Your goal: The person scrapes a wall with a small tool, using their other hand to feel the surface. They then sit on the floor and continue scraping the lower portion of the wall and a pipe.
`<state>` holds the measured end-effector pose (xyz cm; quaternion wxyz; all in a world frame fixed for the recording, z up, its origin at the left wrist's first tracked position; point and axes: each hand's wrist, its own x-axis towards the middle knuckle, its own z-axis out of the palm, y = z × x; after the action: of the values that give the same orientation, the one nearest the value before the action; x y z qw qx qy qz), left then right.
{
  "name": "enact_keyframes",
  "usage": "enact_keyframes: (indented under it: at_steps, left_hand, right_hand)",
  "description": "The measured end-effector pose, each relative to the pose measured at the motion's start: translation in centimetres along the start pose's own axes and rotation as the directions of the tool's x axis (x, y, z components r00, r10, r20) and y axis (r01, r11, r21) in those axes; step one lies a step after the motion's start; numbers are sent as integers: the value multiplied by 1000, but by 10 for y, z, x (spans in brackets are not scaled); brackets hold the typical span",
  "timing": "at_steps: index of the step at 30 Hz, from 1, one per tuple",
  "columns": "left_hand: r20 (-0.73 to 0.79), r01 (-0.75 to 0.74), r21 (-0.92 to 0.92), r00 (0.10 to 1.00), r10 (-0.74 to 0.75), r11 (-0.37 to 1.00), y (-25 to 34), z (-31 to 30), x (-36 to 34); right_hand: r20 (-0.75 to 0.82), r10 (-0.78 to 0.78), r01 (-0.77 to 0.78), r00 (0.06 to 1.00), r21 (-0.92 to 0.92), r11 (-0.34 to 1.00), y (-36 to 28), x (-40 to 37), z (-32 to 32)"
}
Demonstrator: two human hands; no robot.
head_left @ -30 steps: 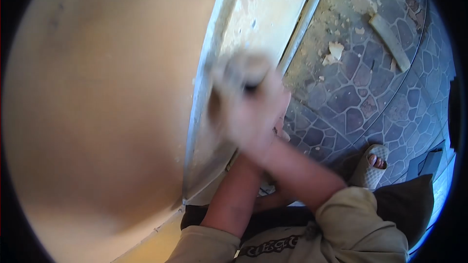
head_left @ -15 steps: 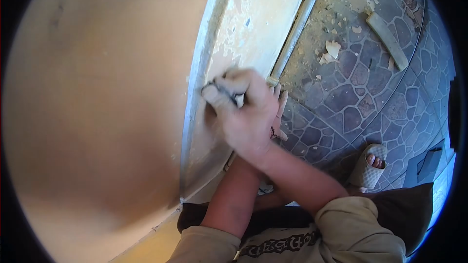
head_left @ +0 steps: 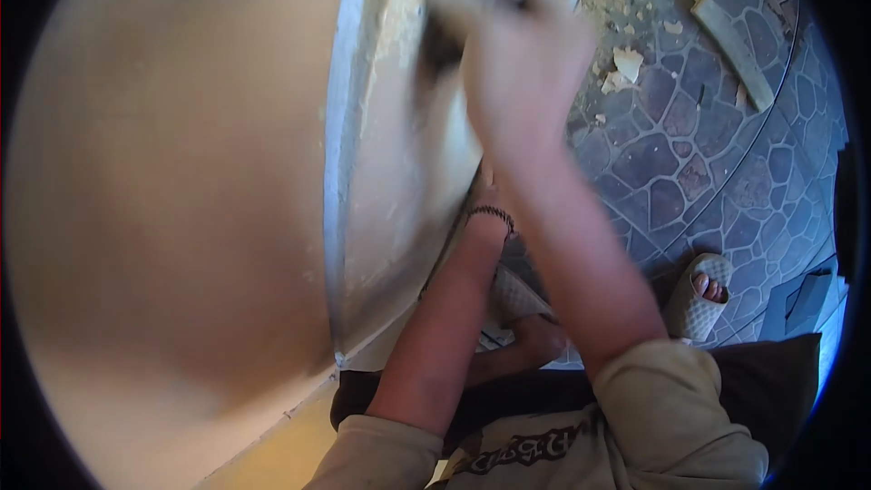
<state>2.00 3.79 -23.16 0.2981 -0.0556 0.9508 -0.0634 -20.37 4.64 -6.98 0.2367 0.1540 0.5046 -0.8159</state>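
Observation:
My right hand (head_left: 529, 77) is raised over a narrow wall face (head_left: 386, 100) with peeling cream paint, its fingers closed round a dark tool (head_left: 445, 36). Motion smears the tool, so its kind and any contact with the paint cannot be told. A pale edge strip (head_left: 339, 118) runs alongside, left of that face. Lower down, my left hand (head_left: 491, 178) is mostly hidden behind my right forearm, close to the foot of the painted face. Its wrist wears a dark braided bracelet (head_left: 493, 211); the fingers do not show.
A broad beige wall surface (head_left: 172, 172) fills the left side. Paint flakes (head_left: 626, 63) and crumbs lie on the stone-patterned floor (head_left: 649, 150), along with a pale strip of material (head_left: 735, 50). A slippered foot (head_left: 703, 295) stands at right, near a grey object (head_left: 800, 301).
My right hand has swung upward along the painted face with the dark tool. My left hand's fingers, partly visible before, are now behind the right forearm. The view has shifted slightly.

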Motion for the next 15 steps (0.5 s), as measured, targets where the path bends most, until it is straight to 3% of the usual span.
enact_keyframes:
  at_steps: [1,2,3,4,5,7,8,9,10,11,12,13,14,15]
  left_hand:
    - [-16,6,-272,1000,-10,962,-5,-4,8]
    - [24,4,-131,1000,-1,991,-2,-14,7]
    - [63,-9,13,998,8,1000,1,-26,7]
    - [186,6,15,983,-9,1000,3,-42,13]
    - [310,18,20,950,-23,1000,4,-51,19]
    - [464,74,-76,885,-30,994,4,-62,23]
    - [350,60,-41,936,-42,997,0,-38,24]
    - [230,42,-1,972,-41,999,-6,10,22]
    - [108,25,39,994,-29,999,-11,26,21]
    - [114,4,-181,993,17,983,-11,44,17]
    - [120,-9,-404,991,63,915,-11,32,15]
    - [125,-12,-596,986,108,803,-11,20,14]
    - [19,-53,-646,996,86,761,-13,33,14]
    - [-87,-105,-685,994,63,721,-15,44,14]
  right_hand:
    - [14,-121,121,993,-33,992,1,9,-1]
    - [29,-254,255,967,-59,965,-1,14,0]
    - [-13,-225,220,974,-164,962,9,-6,3]
    - [-54,-205,184,977,-258,948,29,-41,6]
    - [-5,-379,377,925,-101,921,45,-70,3]
    - [107,-257,252,961,57,966,62,-80,-1]
    - [172,-195,174,966,131,976,69,-84,-4]
    - [210,-204,196,956,57,979,59,-70,-9]
    - [149,-179,195,973,-97,976,42,-53,-11]
    - [96,-161,180,982,-252,951,25,-32,-11]
    - [5,-66,66,998,-121,990,15,-1,-6]
    - [-17,-185,182,983,-125,975,19,13,-3]
    - [-50,-317,308,947,-128,943,18,21,-2]
    - [-69,-223,207,972,-190,960,25,-2,-4]
